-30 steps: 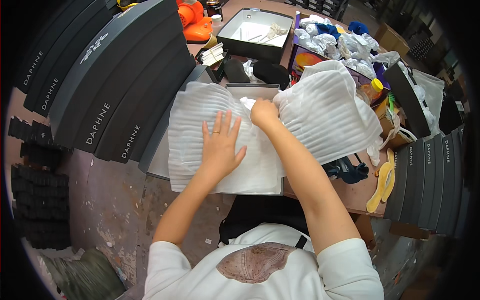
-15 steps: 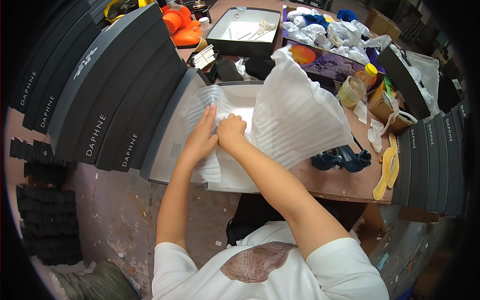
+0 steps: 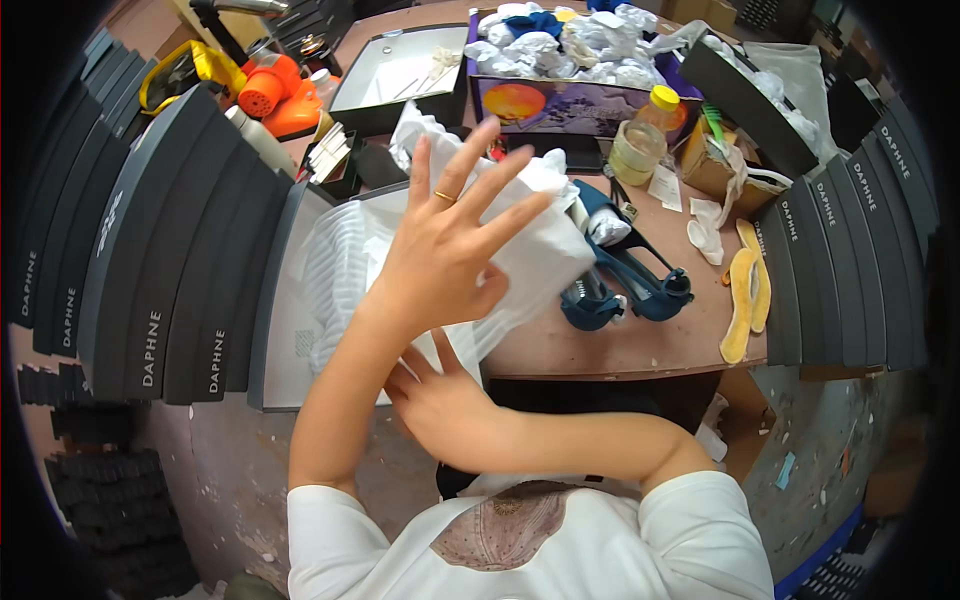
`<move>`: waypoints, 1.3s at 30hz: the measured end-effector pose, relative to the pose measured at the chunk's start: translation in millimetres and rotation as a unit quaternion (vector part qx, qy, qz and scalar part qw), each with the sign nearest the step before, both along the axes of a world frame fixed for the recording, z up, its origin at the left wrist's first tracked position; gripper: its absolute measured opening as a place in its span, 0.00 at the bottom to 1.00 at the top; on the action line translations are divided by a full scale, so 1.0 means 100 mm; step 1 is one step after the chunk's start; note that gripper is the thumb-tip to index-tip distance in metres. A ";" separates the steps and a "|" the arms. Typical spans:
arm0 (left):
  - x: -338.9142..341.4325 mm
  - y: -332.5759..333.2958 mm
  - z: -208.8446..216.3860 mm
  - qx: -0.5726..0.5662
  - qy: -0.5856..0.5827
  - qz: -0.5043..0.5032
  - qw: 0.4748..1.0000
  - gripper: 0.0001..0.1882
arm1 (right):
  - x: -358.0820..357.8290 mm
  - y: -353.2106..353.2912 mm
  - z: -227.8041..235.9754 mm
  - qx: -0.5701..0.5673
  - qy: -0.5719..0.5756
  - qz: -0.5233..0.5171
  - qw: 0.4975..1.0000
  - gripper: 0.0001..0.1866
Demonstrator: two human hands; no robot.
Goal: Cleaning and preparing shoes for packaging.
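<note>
My left hand point(image 3: 445, 235) is raised over an open grey shoebox point(image 3: 262, 345), its fingers spread apart and holding nothing. White tissue paper point(image 3: 545, 250) rises behind those fingers and drapes over the box's right side. My right hand point(image 3: 445, 405) lies low at the near side of the box, below the left wrist. Its fingers are stretched out against the paper, the tips partly behind the left forearm. Ridged white packing foam point(image 3: 338, 275) lines the box's left part. Just right of the paper, a pair of dark teal heeled sandals point(image 3: 650, 290) lies on the table.
Stacked dark shoeboxes point(image 3: 180, 260) stand at left, more shoeboxes point(image 3: 835, 270) at right. Behind are a purple carton point(image 3: 560, 105) of crumpled paper, a white-lined tray point(image 3: 385, 75), an orange tool point(image 3: 270, 90) and a yellow-capped bottle point(image 3: 645, 135). Yellow insole-shaped pieces point(image 3: 740, 300) lie near the right edge.
My left hand has lifted off the foam and opened over the box. My right hand has moved nearer to me. The tall sheet of paper has come down, and the view has shifted, showing more of the sandals.
</note>
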State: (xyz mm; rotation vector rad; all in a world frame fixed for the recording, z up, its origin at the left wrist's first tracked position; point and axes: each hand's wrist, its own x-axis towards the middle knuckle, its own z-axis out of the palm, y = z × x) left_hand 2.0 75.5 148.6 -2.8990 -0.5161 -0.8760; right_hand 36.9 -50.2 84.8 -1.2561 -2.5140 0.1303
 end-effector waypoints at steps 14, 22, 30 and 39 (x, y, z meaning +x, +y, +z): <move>-0.20 -0.32 -0.22 0.081 -0.195 0.144 0.967 0.14 | 2.27 1.69 -0.46 0.113 -0.159 -0.044 0.980 0.18; 0.30 -0.40 -0.23 -0.326 -0.217 -0.005 0.920 0.26 | 2.47 2.01 0.16 -0.048 0.281 -0.126 0.950 0.11; 0.83 0.26 -0.23 -0.567 -0.348 -0.033 0.746 0.32 | 2.36 1.44 0.56 -0.134 0.594 -0.047 0.792 0.07; 0.28 0.16 0.04 -0.275 -0.613 0.058 0.738 0.10 | 2.36 1.15 0.79 -0.122 0.535 -0.071 0.833 0.17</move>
